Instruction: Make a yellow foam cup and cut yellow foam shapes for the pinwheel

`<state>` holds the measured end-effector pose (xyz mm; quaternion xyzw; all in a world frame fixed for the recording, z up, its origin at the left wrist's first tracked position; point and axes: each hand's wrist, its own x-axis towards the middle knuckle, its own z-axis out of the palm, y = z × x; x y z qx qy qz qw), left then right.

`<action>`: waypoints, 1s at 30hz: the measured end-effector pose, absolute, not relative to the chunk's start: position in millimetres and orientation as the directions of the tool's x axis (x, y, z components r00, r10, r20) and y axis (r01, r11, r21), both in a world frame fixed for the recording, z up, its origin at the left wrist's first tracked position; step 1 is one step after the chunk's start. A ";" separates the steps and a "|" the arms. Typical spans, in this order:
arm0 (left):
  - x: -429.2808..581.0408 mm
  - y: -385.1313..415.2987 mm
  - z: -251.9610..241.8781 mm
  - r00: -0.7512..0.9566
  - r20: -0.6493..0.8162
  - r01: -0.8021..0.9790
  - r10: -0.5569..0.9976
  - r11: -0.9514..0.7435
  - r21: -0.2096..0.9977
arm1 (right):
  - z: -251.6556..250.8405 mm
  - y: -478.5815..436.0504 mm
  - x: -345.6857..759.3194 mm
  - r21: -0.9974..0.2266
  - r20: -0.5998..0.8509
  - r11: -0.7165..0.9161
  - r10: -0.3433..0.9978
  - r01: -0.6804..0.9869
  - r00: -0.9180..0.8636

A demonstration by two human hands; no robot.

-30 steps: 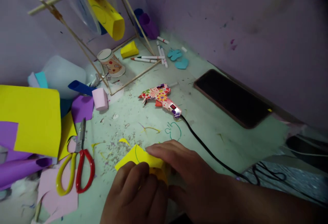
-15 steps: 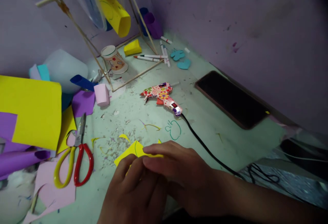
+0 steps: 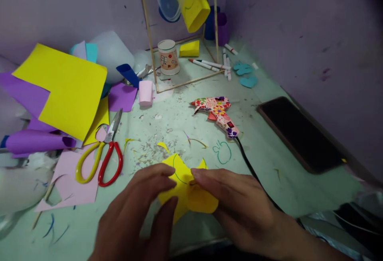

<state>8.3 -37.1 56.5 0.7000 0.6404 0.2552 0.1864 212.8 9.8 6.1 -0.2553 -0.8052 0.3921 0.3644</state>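
A small yellow foam cutout with a green pen line on it lies at the near edge of the pale green table. My left hand pinches its left side between thumb and fingers. My right hand lies over its right side, fingertips pressing on the top edge. A flower-patterned glue gun rests just beyond, its black cord running past my right hand. Scissors with one yellow and one red handle lie to the left.
Yellow, purple and pink foam sheets pile at the left. A stick frame holding a yellow roll stands at the back by a paper cup and markers. A dark phone lies at the right near the wall.
The view has swung so everything sits further right. My hands have spread apart, uncovering more of the yellow cutout, which now lies flatter between them.
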 end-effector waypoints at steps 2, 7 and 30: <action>7.7 -29.2 49.3 0.127 -0.012 0.738 0.992 -0.086 0.670 | 7.8 10.5 212.4 -0.803 0.380 0.576 0.692 0.152 -0.614; 15.4 -18.2 31.8 0.250 -0.151 0.524 0.956 -0.003 0.852 | 13.1 12.1 211.7 -0.777 0.408 0.613 0.664 0.144 -0.627; 25.6 -21.5 -1.7 0.339 -0.071 0.580 0.938 -0.149 0.801 | 25.7 14.0 214.1 -0.728 0.326 0.617 0.695 0.298 -0.641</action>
